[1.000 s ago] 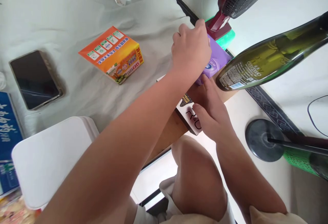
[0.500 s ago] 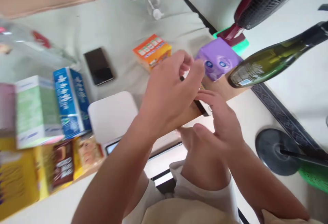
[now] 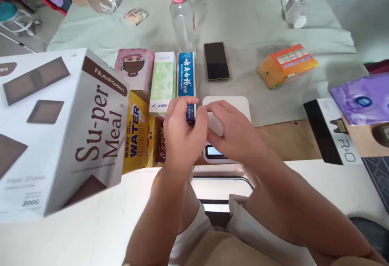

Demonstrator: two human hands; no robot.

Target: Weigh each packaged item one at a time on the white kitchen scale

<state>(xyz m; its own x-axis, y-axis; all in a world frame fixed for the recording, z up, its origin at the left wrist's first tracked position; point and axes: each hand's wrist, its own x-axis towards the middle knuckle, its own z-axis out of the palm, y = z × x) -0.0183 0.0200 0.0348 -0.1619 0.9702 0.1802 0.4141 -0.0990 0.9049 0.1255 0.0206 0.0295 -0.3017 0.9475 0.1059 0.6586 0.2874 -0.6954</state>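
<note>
My left hand (image 3: pixel 184 132) hovers over the lower end of a blue toothpaste box (image 3: pixel 186 75), its thumb and forefinger curved apart with part of the box visible in the gap. My right hand (image 3: pixel 235 132) reaches across a white kitchen scale (image 3: pixel 226 103) with a small lit display, fingers bent and apart. The fingertips of both hands nearly meet; whether they touch, I cannot tell. I see nothing held in either hand. Left of the toothpaste stands a green and white box (image 3: pixel 163 79). A brown snack packet (image 3: pixel 161 146) is partly covered by my left hand.
A large Super Meal box (image 3: pixel 91 136) fills the left, beside a yellow WATER packet (image 3: pixel 135 132) and a pink box (image 3: pixel 135 69). Behind are a phone (image 3: pixel 216 61) and a clear bottle (image 3: pixel 182 18). Rightward sit an orange carton (image 3: pixel 288 65), a black-and-white box (image 3: pixel 334 132) and a purple pack (image 3: pixel 364 95).
Both hands have moved left, away from the black-and-white box, to the scale and toothpaste. That box now stands uncovered at the right. The view has turned left, bringing the large Super Meal box in.
</note>
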